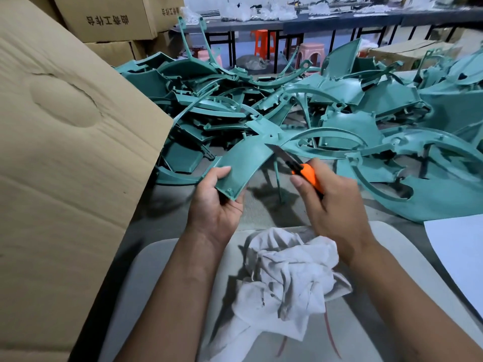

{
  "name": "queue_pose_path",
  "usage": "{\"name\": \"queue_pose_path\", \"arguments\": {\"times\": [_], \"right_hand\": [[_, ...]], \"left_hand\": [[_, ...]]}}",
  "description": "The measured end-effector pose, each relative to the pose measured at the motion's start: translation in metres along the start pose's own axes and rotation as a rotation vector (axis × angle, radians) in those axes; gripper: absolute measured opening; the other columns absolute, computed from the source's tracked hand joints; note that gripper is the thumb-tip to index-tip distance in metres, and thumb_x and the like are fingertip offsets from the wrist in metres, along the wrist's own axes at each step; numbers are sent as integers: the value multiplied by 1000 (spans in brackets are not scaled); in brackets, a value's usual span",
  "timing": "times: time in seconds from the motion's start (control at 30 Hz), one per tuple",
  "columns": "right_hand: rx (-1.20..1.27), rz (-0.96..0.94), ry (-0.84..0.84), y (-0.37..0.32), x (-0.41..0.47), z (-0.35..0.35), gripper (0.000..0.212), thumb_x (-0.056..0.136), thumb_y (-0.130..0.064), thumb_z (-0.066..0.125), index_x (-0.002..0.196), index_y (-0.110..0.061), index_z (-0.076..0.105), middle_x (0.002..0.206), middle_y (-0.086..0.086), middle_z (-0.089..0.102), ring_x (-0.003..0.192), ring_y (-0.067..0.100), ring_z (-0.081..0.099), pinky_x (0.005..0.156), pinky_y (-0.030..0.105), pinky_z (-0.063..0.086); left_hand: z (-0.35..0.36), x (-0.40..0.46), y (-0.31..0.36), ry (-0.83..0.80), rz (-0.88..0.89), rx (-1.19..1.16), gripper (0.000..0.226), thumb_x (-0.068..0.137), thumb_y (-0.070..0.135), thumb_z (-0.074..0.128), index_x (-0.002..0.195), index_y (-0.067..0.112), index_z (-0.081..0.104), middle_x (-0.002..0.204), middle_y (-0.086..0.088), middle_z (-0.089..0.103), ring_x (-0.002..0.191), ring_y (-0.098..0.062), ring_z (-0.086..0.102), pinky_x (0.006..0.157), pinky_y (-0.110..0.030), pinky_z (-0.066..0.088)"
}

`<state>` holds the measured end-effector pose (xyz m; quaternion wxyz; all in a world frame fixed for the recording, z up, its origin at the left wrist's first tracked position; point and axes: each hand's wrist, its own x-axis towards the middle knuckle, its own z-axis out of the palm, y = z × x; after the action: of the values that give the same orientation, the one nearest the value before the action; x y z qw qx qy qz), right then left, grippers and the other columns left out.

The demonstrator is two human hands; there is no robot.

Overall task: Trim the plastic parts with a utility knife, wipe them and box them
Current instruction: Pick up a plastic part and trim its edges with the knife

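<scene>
**Blade meeting edge: we are trimming a teal panel above the rag**

We are holding a curved teal plastic part (241,167) up off the counter (264,205), just beyond the white rag (285,278). Our left hand (215,202) is gripping the part's near end, thumb on top and fingers curled beneath, apparently so the far edge is standing free for the blade. Our right hand (332,202) is wrapped around the orange utility knife (307,176), whose extended blade is angling up and left to touch, or nearly touch, the part's far right edge; the tip is pointing away from the left hand's fingers, which we judge keeps them out of the cutting line.

The rag is lying crumpled on a pale mat (392,257), directly below both hands, seemingly ready for the wiping step. Beyond the rag, a tangled heap of teal parts (313,108) is crowding the counter. Left of the rag, a large cardboard flap (65,152) is leaning in close to the left hand; we cannot tell whether it belongs to the packing box. A white sheet (460,252) is lying right of the rag.
</scene>
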<state>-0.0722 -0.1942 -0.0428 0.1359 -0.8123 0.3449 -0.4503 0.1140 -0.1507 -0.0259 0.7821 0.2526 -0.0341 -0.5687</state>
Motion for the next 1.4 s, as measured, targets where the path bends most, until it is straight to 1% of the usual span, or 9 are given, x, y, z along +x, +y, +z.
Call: {"name": "queue_pose_path", "arguments": {"times": [0.13, 0.4, 0.57, 0.67, 0.77, 0.83, 1.0, 1.13, 1.4], "right_hand": [[-88, -2, 64, -1, 0, 0, 26, 107, -43, 51, 87, -33, 37, 57, -12, 42, 54, 12, 49, 49, 19, 27], [64, 201, 300, 15, 10, -16, 36, 110, -29, 52, 75, -26, 41, 60, -7, 41, 50, 3, 40, 45, 13, 31], [28, 340, 333, 25, 10, -19, 46, 109, -34, 51, 70, -26, 30, 61, -7, 33, 52, 6, 32, 48, 20, 26], [-14, 380, 303, 31, 10, -20, 45, 109, -36, 52, 70, -22, 35, 61, -1, 39, 52, 7, 35, 48, 22, 27], [59, 405, 280, 30, 9, -18, 39, 109, -38, 50, 80, -13, 46, 69, 15, 54, 58, 25, 45, 55, 41, 40], [93, 372, 273, 25, 9, -14, 31, 110, -33, 47, 88, -11, 49, 73, 17, 58, 63, 30, 52, 56, 45, 42], [58, 97, 101, 6, 3, 3, 21, 111, -28, 47, 91, -21, 50, 65, -6, 52, 56, 8, 49, 49, 15, 33], [38, -75, -64, -2, -3, 15, 28, 106, -39, 48, 90, -17, 53, 63, -17, 42, 56, 7, 41, 54, 25, 33], [-38, -137, -224, -5, -4, 22, 35, 103, -56, 38, 93, -25, 50, 61, -3, 52, 55, 22, 48, 53, 42, 41]], "left_hand": [[0, 0, 3, -42, -21, 9, 29, 96, -1, 51, 122, -12, 58, 123, -28, 67, 99, -32, 72, 88, -34, 60], [-9, -1, 19, -157, 43, 117, 33, 75, 5, 63, 107, 0, 69, 109, -17, 76, 94, -28, 76, 68, -29, 62], [-19, -1, 37, -208, 53, 72, 22, 81, 4, 59, 100, 0, 69, 98, -15, 71, 74, -21, 74, 54, -20, 58], [-27, -2, 49, -197, 41, 33, 40, 73, 8, 67, 111, 3, 57, 90, -11, 60, 61, -15, 67, 48, -14, 54], [-27, -1, 51, -112, 74, -20, 29, 75, 6, 65, 103, 3, 61, 91, -10, 64, 70, -17, 68, 51, -16, 56], [-23, 0, 46, -26, 125, -18, 15, 88, 5, 60, 99, 4, 70, 98, -9, 72, 82, -18, 71, 58, -20, 58], [-16, 6, 26, -12, 212, 70, 18, 98, 10, 59, 113, 9, 70, 101, -6, 79, 86, -15, 77, 63, -23, 59], [-13, 9, 14, -3, 164, 94, 40, 95, 8, 62, 135, 4, 61, 109, -11, 77, 89, -20, 77, 65, -28, 60], [-8, 7, 1, 7, 113, 51, 54, 79, 6, 69, 131, -2, 63, 109, -16, 76, 89, -22, 77, 67, -30, 61]]}}
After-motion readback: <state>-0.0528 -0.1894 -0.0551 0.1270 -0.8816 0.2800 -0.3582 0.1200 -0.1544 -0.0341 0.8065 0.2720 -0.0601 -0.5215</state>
